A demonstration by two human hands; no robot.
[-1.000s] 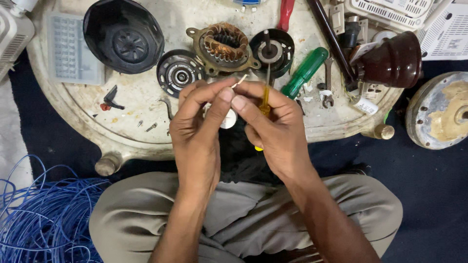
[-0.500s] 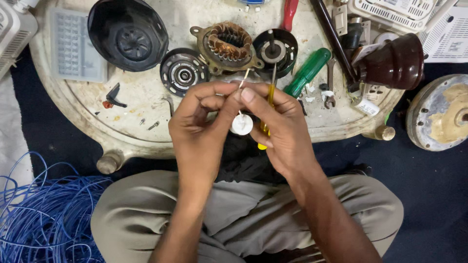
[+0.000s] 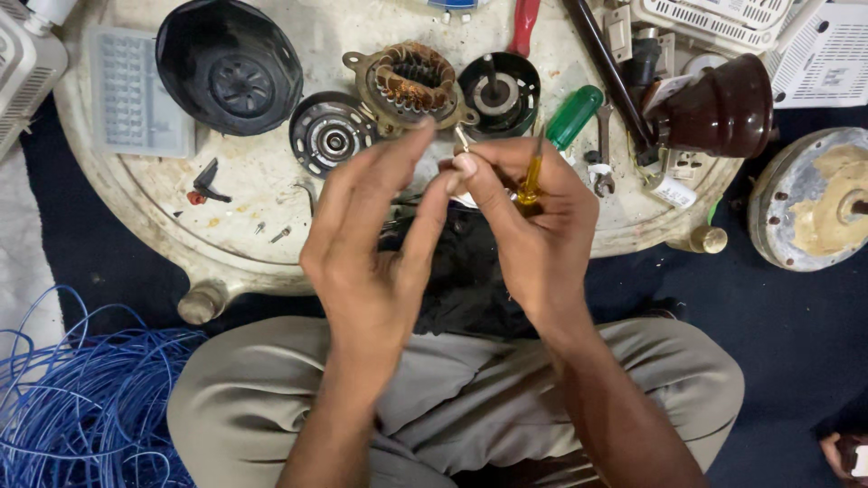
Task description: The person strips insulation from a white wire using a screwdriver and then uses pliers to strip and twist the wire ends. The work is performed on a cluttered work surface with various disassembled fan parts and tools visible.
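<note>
Round tray (image 3: 271,262) carries one stator (image 3: 411,81), two black housings (image 3: 226,63); hands (image 3: 380,262) grip one screwdriver (image 3: 529,181)

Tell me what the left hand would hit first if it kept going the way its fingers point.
Probably the copper-wound stator: the left hand points up and away toward it. The hand seems raised above the tray, so it might pass over; depth is unclear.

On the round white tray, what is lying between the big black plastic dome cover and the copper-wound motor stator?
In the head view, a round dark metal end plate with a central bearing lies between the black dome cover and the copper-wound stator.
</note>
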